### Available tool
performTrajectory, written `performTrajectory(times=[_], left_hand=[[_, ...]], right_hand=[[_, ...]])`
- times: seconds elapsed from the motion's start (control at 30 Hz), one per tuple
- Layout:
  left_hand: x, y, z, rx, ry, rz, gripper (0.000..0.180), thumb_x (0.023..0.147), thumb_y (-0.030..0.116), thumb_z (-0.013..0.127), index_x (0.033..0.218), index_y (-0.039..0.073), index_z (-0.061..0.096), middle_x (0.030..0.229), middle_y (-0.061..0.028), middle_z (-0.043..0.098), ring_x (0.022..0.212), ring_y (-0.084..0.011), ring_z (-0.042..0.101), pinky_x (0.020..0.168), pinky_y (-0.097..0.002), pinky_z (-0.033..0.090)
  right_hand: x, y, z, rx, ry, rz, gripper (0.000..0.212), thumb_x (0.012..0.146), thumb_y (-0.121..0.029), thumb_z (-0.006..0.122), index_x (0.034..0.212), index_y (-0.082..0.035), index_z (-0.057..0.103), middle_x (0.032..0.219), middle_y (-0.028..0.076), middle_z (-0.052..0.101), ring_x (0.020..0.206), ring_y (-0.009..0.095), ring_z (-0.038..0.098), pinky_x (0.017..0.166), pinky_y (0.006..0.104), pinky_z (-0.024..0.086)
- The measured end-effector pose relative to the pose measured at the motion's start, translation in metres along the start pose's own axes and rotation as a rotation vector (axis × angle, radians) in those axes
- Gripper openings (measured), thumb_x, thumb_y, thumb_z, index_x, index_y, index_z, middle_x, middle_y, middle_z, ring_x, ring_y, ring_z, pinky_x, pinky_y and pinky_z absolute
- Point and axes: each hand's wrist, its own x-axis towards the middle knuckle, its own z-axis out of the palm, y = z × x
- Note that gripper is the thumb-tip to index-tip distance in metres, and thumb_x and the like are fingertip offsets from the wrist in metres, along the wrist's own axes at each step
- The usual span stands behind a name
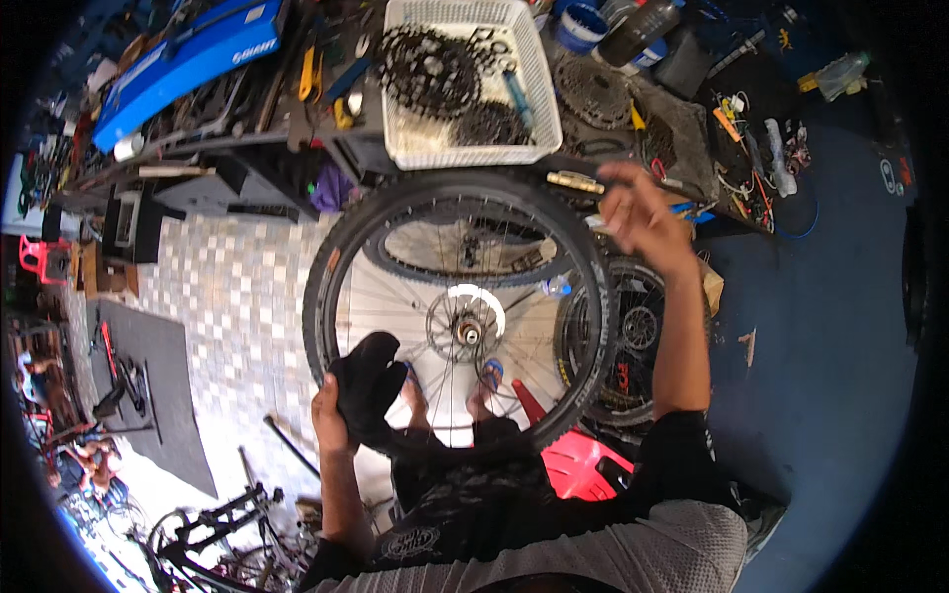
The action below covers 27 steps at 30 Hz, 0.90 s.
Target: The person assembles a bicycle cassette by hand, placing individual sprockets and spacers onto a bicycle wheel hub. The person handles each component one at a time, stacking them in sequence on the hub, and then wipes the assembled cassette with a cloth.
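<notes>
A bicycle wheel with a black tyre [326, 287] fills the middle, between my body and the workbench. At its hub [472, 335] sits a brake disc, with thin spokes running out to the rim. My left hand [331, 407] is closed on a soft black cloth [371, 383], which lies against the wheel's lower left side. Beyond the wheel's upper right, my right hand [643, 219] is raised near the bench edge, fingers apart and partly bent. Close to its fingertips is a narrow gold-coloured piece [575, 182]; whether they touch it is unclear.
On the bench, a white plastic basket [395, 148] holds greasy sprockets. Loose cassettes [593, 89], tools and a blue panel [188, 69] lie around it. More wheels [633, 331] stand below, near a red plastic chair [578, 465]. A bicycle frame [213, 524] is at lower left.
</notes>
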Motion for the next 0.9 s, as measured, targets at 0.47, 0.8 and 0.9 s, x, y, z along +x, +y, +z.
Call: performTrajectory(times=[0.47, 0.8, 0.9], left_hand=[[-0.068, -0.027, -0.067, -0.149, 0.169, -0.019, 0.046, 0.106, 0.04, 0.057, 0.11, -0.004, 0.07, 0.102, -0.0139, 0.076, 0.085, -0.021, 0.075, 0.076, -0.0323, 0.062], [-0.066, -0.024, -0.065, -0.114, 0.209, -0.07, 0.044, 0.105, 0.038, 0.058, 0.113, -0.003, 0.069, 0.104, -0.016, 0.076, 0.086, -0.0239, 0.076, 0.077, -0.035, 0.063], [-0.056, -0.019, -0.049, -0.085, 0.169, -0.073, 0.045, 0.106, 0.038, 0.056, 0.118, -0.004, 0.067, 0.109, -0.0173, 0.075, 0.09, -0.0258, 0.076, 0.08, -0.0363, 0.063]], right_hand=[[-0.043, 0.12, 0.157, -0.256, -0.425, 0.457, 0.053, 0.087, -0.012, 0.066, 0.138, -0.013, 0.053, 0.089, 0.003, 0.062, 0.081, 0.011, 0.058, 0.07, 0.0297, 0.047], [-0.027, 0.18, 0.146, -0.13, -0.401, 0.581, 0.05, 0.088, -0.013, 0.066, 0.136, -0.017, 0.054, 0.087, 0.001, 0.057, 0.063, 0.008, 0.048, 0.052, 0.0277, 0.039], [-0.031, 0.202, 0.146, 0.09, -0.385, 0.672, 0.047, 0.089, -0.012, 0.067, 0.135, -0.017, 0.055, 0.084, -0.001, 0.057, 0.054, 0.005, 0.042, 0.044, 0.0253, 0.032]])
